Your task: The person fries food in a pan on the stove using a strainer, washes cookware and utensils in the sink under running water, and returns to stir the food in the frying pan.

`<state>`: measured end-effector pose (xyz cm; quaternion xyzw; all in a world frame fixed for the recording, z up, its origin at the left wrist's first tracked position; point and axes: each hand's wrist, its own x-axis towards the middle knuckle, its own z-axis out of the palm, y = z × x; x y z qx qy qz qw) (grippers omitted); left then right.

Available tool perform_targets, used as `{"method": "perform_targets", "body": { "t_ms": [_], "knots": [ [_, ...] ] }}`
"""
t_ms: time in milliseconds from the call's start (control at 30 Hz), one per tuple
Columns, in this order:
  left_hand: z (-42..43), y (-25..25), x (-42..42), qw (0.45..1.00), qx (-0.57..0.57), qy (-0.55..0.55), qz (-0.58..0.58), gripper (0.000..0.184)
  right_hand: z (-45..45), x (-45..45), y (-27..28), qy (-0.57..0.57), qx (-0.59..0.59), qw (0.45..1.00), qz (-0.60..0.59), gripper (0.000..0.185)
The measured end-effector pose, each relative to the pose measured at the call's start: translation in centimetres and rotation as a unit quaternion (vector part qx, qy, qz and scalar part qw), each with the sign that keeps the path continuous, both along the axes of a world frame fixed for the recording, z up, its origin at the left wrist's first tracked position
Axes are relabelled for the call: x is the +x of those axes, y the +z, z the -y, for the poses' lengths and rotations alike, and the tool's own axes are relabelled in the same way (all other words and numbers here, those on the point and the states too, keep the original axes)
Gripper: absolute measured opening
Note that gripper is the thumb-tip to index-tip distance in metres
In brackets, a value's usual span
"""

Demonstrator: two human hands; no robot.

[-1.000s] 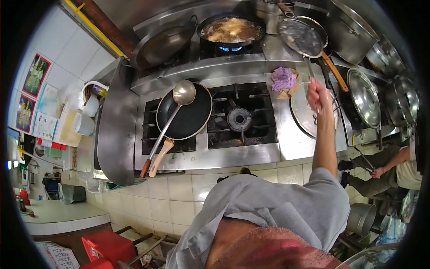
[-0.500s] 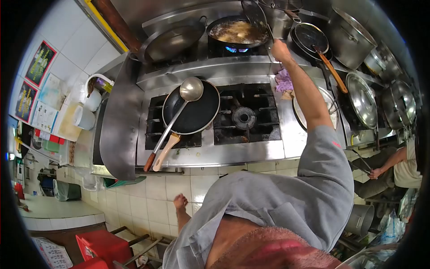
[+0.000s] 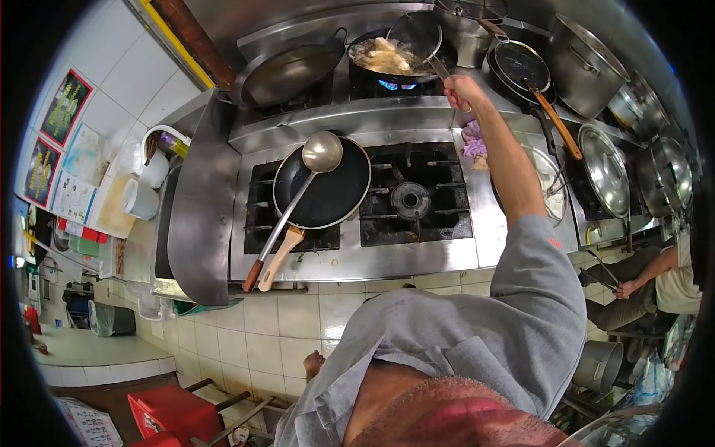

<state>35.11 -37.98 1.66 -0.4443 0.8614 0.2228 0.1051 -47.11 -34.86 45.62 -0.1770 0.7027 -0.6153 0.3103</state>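
Observation:
My right hand (image 3: 463, 92) is closed round the handle of a mesh strainer (image 3: 414, 37), whose bowl is over the right part of a wok (image 3: 376, 58) of bubbling oil. Pale pieces of food (image 3: 387, 56) lie in the oil beside the strainer, above a blue flame. My left hand (image 3: 314, 363) hangs low beside my body, its fingers curled; whether it holds anything is hidden. On the front left burner a black frying pan (image 3: 328, 195) has a metal ladle (image 3: 322, 152) lying across it. A purple cloth (image 3: 472, 140) lies beneath my right forearm.
An empty wok (image 3: 290, 73) sits at the back left. Pans (image 3: 520, 65), a large pot (image 3: 585, 67) and a metal lid (image 3: 602, 170) stand at the right. Another person's hand (image 3: 625, 289) holds tongs at the far right. A red bin (image 3: 175, 410) is lower left.
The strainer has moved from over the right side of the stove to the oil wok, with my right hand on it. My left hand has come into view and then moved lower.

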Motion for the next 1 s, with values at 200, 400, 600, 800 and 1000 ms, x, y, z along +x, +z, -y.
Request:
{"method": "perform_targets", "body": {
  "t_ms": [200, 400, 600, 800, 1000],
  "knots": [
    [3.2, 7.2, -5.3, 0.825, 0.305, 0.427, -0.209, 0.021, -1.2, 2.1, 0.9, -0.01, 0.036, 0.988, -0.153, 0.012],
    [4.2, 9.7, -8.9, 0.763, 0.314, 0.509, -0.244, 0.023, -1.1, 1.6, 0.2, -0.078, 0.207, 0.853, -0.473, 0.025],
    [2.9, 8.8, -8.0, 0.82, 0.308, 0.431, -0.216, 0.022, -1.7, 3.7, -0.1, -0.074, 0.342, 0.805, -0.479, 0.026],
    [0.6, 6.0, -5.3, 0.744, 0.308, 0.565, -0.179, 0.019, -4.5, -4.8, 0.7, -0.22, 0.299, 0.774, -0.513, 0.023],
    [-2.9, 5.4, -1.5, 0.734, 0.3, 0.569, -0.22, 0.021, -8.3, -16.3, 3.9, -0.275, 0.218, 0.67, -0.655, 0.023]
  ]
}}
